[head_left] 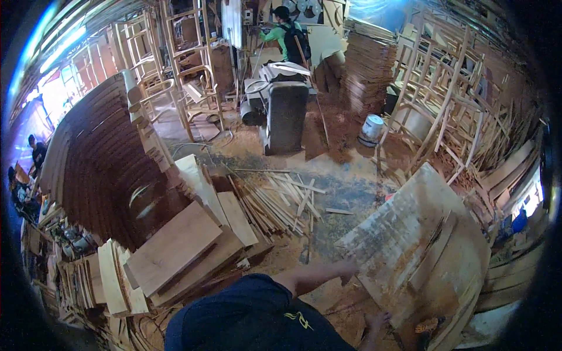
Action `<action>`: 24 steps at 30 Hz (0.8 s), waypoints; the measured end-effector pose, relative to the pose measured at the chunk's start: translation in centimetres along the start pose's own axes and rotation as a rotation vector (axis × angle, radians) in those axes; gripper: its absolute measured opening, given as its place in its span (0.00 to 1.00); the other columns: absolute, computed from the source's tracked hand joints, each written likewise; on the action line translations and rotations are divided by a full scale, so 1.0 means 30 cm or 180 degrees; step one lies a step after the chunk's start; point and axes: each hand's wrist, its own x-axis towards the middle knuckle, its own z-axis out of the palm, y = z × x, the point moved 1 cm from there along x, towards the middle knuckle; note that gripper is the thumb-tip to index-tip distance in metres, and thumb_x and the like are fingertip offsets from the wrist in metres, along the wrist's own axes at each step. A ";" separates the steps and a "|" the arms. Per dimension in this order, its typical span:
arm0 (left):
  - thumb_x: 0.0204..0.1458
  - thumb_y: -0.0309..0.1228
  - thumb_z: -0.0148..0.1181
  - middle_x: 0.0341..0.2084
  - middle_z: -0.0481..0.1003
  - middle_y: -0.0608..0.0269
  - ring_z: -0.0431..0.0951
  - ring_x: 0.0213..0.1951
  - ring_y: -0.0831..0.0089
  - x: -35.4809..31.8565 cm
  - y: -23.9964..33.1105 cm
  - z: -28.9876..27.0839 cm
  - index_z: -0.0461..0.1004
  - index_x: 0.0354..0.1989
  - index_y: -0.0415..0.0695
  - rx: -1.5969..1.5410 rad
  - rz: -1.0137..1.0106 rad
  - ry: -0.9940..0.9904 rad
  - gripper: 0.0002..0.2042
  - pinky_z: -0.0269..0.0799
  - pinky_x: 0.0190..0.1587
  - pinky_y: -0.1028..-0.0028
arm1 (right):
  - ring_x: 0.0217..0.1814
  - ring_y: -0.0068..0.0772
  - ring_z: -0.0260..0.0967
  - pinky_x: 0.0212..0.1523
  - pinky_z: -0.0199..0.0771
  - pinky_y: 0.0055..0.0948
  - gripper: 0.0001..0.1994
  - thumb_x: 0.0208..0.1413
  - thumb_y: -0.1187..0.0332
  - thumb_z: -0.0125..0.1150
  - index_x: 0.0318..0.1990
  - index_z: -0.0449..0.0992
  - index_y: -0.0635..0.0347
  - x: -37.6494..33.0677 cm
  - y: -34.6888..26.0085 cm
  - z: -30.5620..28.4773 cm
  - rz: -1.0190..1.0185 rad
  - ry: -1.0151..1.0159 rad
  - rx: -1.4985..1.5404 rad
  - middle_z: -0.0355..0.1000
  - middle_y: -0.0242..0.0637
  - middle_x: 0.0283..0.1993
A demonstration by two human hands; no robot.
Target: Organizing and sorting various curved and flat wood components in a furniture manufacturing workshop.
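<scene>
My left arm reaches rightward from my dark shirt, and my left hand [346, 269] is at the left edge of a wide, pale, dusty wooden panel [383, 225]. Its fingers are blurred, so whether it grips the edge cannot be made out. Lower down, my right hand [377, 322] is near the panel's lower left edge, fingers seemingly apart and nothing visible in them. A narrow wooden board [433, 251] lies on the panel among sawdust. Beneath the panel's lower edge is a small orange-and-dark object [430, 325], too unclear to name.
Stacked boards [172, 248] lie left of me, before a tall curved stack of brown wood pieces [105, 158]. Loose wood strips [281, 202] cover the floor ahead. Beyond are a dark upright machine [287, 114], a white bucket [372, 127], chair frames [439, 99] and a person [290, 38] wearing a backpack.
</scene>
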 end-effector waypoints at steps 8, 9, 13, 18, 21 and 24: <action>0.27 0.39 0.81 0.63 0.66 0.46 0.52 0.70 0.42 -0.128 -0.142 0.080 0.60 0.70 0.57 0.0081 -0.0243 0.0145 0.53 0.49 0.66 0.37 | 0.75 0.73 0.41 0.72 0.46 0.61 0.57 0.40 0.31 0.65 0.67 0.57 0.74 0.055 -0.261 -0.418 -0.0052 -0.1625 0.1388 0.45 0.70 0.72; 0.27 0.39 0.81 0.63 0.66 0.46 0.53 0.69 0.42 -0.115 -0.094 0.051 0.60 0.69 0.57 0.0102 -0.0128 0.0148 0.52 0.50 0.66 0.38 | 0.75 0.73 0.41 0.72 0.46 0.61 0.57 0.40 0.31 0.65 0.67 0.57 0.74 0.062 -0.205 -0.393 0.0086 -0.1622 0.1378 0.45 0.70 0.72; 0.27 0.37 0.81 0.61 0.67 0.45 0.58 0.66 0.44 -0.127 -0.020 -0.001 0.62 0.68 0.55 0.0043 0.0001 0.0197 0.51 0.54 0.65 0.42 | 0.75 0.71 0.41 0.74 0.44 0.54 0.61 0.42 0.34 0.65 0.71 0.44 0.76 0.025 -0.152 -0.278 0.0086 -0.1489 0.1055 0.41 0.71 0.73; 0.28 0.36 0.82 0.60 0.69 0.45 0.64 0.63 0.45 -0.159 -0.036 0.011 0.64 0.67 0.52 -0.0199 -0.0121 0.0219 0.50 0.59 0.63 0.47 | 0.77 0.67 0.35 0.75 0.41 0.54 0.66 0.40 0.31 0.65 0.72 0.40 0.76 -0.094 -0.147 -0.389 0.0517 -0.1379 0.1405 0.37 0.69 0.75; 0.28 0.35 0.82 0.59 0.70 0.45 0.68 0.61 0.46 -0.163 -0.082 0.047 0.66 0.66 0.50 -0.0383 -0.0259 0.0216 0.49 0.63 0.62 0.50 | 0.79 0.66 0.31 0.75 0.39 0.55 0.68 0.38 0.28 0.66 0.72 0.39 0.76 -0.022 -0.262 -0.666 0.0475 -0.1794 0.1449 0.35 0.69 0.75; 0.28 0.35 0.83 0.58 0.70 0.45 0.70 0.60 0.46 -0.115 -0.103 0.057 0.66 0.66 0.49 -0.0443 -0.0240 0.0228 0.48 0.65 0.62 0.52 | 0.79 0.65 0.29 0.75 0.38 0.55 0.70 0.36 0.27 0.66 0.72 0.39 0.75 -0.025 -0.233 -0.786 0.0573 -0.2039 0.1469 0.34 0.68 0.76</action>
